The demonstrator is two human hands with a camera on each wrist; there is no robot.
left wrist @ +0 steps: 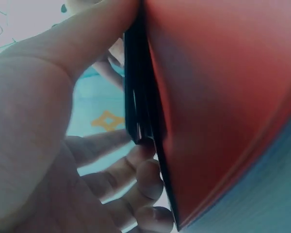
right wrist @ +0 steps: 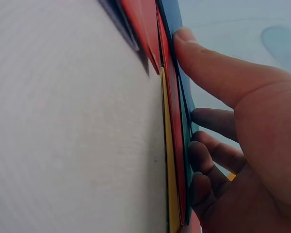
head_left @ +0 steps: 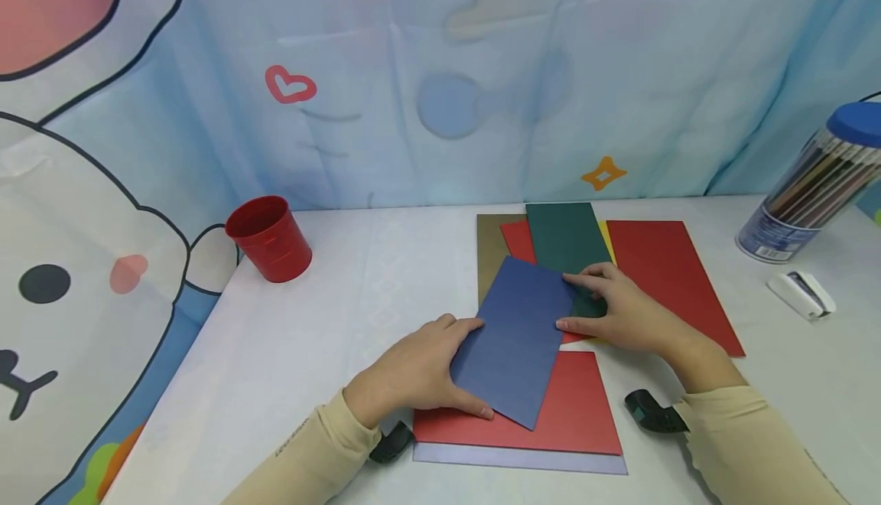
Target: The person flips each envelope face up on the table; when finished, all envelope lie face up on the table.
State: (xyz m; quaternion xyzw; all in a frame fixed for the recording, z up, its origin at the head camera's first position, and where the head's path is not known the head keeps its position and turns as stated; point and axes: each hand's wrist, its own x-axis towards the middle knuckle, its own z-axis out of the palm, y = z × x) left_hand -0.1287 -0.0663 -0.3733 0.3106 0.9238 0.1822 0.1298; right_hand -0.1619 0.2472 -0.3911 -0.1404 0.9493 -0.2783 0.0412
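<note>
Gripping the blue sheet (head_left: 518,337) over the red sheet (head_left: 551,421), the left hand (head_left: 413,371) is curling its fingers around it while the right hand (head_left: 622,310) is pressing flat, straight fingers on its other edge.

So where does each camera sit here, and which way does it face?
Head: looks forward and down at the blue sheet; left hand, right hand and sleeves show.
Left wrist: low at the table, facing sheet edges past the left hand.
Right wrist: low, along the stacked edges; right hand shows.
Shared: every view shows the red sheet.
</note>
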